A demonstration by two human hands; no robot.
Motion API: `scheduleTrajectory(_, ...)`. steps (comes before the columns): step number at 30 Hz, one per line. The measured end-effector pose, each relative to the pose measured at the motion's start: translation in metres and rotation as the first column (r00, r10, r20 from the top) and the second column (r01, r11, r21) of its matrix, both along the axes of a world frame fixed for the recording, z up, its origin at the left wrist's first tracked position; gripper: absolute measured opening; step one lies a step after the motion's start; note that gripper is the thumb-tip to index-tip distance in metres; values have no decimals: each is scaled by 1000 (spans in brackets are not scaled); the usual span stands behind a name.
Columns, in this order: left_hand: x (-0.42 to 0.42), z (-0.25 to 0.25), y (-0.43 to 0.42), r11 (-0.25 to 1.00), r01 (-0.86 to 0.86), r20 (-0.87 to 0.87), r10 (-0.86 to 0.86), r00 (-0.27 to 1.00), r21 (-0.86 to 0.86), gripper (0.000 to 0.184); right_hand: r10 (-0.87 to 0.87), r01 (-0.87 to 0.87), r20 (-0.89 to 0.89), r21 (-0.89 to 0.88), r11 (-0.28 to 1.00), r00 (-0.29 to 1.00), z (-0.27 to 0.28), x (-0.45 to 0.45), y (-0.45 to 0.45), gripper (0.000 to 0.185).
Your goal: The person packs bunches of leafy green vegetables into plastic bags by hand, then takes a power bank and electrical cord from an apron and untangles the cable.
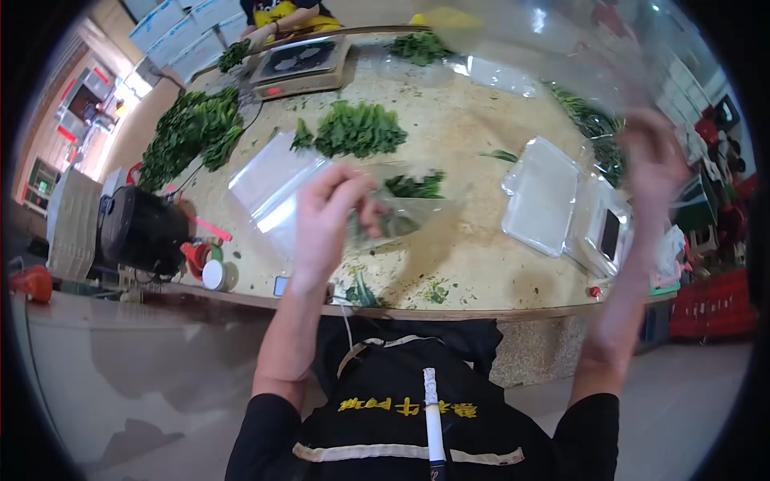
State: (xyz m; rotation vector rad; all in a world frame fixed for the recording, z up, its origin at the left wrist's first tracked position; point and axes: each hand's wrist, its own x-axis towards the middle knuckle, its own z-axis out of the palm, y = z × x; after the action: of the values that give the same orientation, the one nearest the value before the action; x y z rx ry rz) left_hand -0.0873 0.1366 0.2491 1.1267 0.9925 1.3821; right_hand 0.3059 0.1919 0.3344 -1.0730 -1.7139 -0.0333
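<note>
My left hand (345,200) is over the middle of the table, its fingers curled at the near side of a clear plastic bag (413,212) with leafy greens (415,184) inside. Whatever those fingers pinch is too small to make out. To the right, my right hand (654,152) is raised and smeared by motion, so its fingers are unclear. A blurred, see-through sheet (529,40) spreads above and left of it. Flat clear bags (277,188) lie left of my left hand. Behind the filled bag sits a bunch of greens (361,130).
More greens (192,128) lie at the left, near a black container (144,232). A scale (301,66) stands at the back by another person (293,16). White trays (541,196) rest at the right. A cigarette (433,417) shows low in front of my apron.
</note>
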Motion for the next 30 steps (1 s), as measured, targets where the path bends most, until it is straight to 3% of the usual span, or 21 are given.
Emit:
scheduleTrajectory(1, -3, 9, -4, 998, -57, -29, 58, 998, 34, 16, 162, -163, -16, -163, 973, 987, -36, -20, 9, 29)
scheduleTrajectory(2, -6, 17, -7, 993, -101, -50, 104, 993, 69, 15, 141, -142, -23, -284, 948, 990, -97, -30, 18, 31)
scheduleTrajectory(3, -11, 28, -11, 987, -113, -116, 126, 985, 111, 16, 205, -129, 272, -271, 954, 940, -146, -42, 25, 28)
scheduleTrajectory(4, -16, 33, -13, 976, -161, -133, 181, 974, 150, 17, 244, -114, 278, -412, 904, 929, -197, -62, 18, 23)
scheduleTrajectory(5, -23, 35, -11, 972, -112, -92, 133, 987, 206, 17, 304, -224, -53, -795, 564, 951, -232, -91, 18, 18)
scheduleTrajectory(6, -24, 44, -12, 977, -98, -76, 114, 991, 192, 18, 596, -197, 336, -731, 653, 729, -295, -103, 20, 29)
scheduleTrajectory(7, -24, 51, -10, 984, -64, -75, 77, 994, 164, 18, 714, -160, 224, -889, 428, 664, -264, -130, 2, 50)
scheduleTrajectory(8, -22, 53, -4, 990, -39, -77, 50, 996, 136, 19, 691, -366, 226, -714, 597, 686, -254, -144, -15, 72)
scheduleTrajectory(9, -18, 51, 7, 989, -13, -71, 24, 997, 145, 19, 607, -505, -18, -575, 644, 795, -261, -166, -24, 82)
scheduleTrajectory(11, -7, 47, 26, 992, 78, -68, -71, 995, 102, 18, 481, -749, -624, -653, 113, 616, -184, -173, -25, 85)
scheduleTrajectory(13, 8, 53, 42, 992, 99, -33, -97, 995, 72, 19, 465, -821, -677, -488, 297, 571, -181, -179, -10, 71)
scheduleTrajectory(14, 13, 56, 52, 995, 96, 0, -96, 995, 29, 19, 438, -767, -672, -320, 557, 598, -210, -186, 12, 47)
scheduleTrajectory(16, 23, 50, 79, 977, 192, 69, -198, 978, 88, 19, 204, -713, -713, -544, 442, 670, -182, -153, 43, 22)
scheduleTrajectory(18, 33, 46, 109, 953, 287, 130, -298, 946, 96, 23, 240, -645, -680, -434, 629, 692, -167, -112, 78, 17)
scheduleTrajectory(20, 54, 49, 121, 976, 199, 3, -200, 980, 88, 30, -3, -347, -487, -626, 698, 874, -122, -59, 106, 19)
scheduleTrajectory(21, 46, 37, 134, 966, 246, -40, -243, 969, 82, 31, -127, -140, -381, -600, 787, 916, -118, -28, 127, 18)
scheduleTrajectory(22, 38, 20, 143, 979, 201, -110, -196, 974, 37, 30, -102, 76, -78, -284, 956, 992, -145, 17, 160, 16)
scheduleTrajectory(25, 1, -53, 171, 997, 72, -301, -78, 950, -31, 34, -321, 323, 27, -92, 942, 947, -112, 100, 185, 17)
scheduleTrajectory(27, -48, -139, 202, 989, -99, -647, 148, 748, 111, 45, -497, 526, 281, -32, 850, 821, -135, 151, 212, 21)
scheduleTrajectory(28, -67, -162, 207, 979, -169, -698, 198, 688, 111, 51, -524, 596, 316, -200, 778, 791, -151, 162, 222, 23)
scheduleTrajectory(30, -107, -199, 221, 956, -251, -803, 269, 531, 154, 59, -403, 495, 302, -364, 789, 864, -196, 151, 241, 26)
